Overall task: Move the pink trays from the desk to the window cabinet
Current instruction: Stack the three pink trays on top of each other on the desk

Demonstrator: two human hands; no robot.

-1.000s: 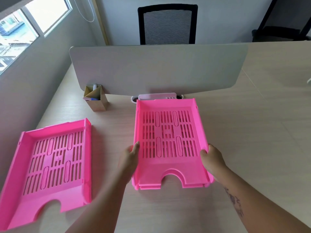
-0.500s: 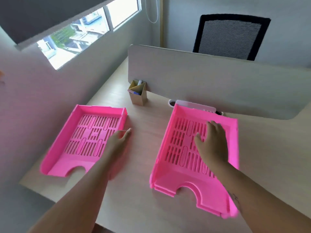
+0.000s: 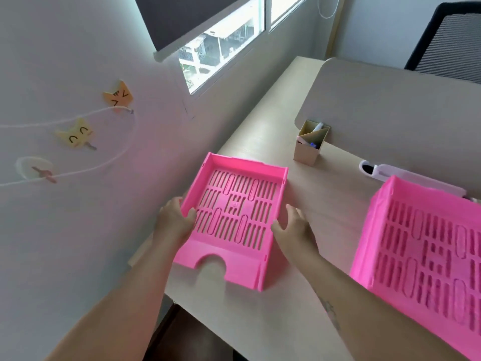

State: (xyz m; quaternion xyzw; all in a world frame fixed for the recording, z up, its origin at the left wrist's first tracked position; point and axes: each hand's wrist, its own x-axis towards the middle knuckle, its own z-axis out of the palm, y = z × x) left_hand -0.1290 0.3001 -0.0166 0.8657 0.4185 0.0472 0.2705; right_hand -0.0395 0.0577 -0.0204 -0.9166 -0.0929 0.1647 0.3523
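both hands have left the stacked trays (image 3: 426, 246) at right for the single pink tray (image 3: 234, 217) by the worktop (image 3: 325, 204) edge. head view: left hand (image 3: 173, 220) grips its left wall; right hand (image 3: 292, 227) open, just beside the right wall. light stiff plastic, probably; hold both side walls.

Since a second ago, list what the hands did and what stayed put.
Both hands left the stacked trays. The left hand now grips the single tray by its left wall; the right hand reaches its right wall. Both trays and the pen holder stayed on the desk.
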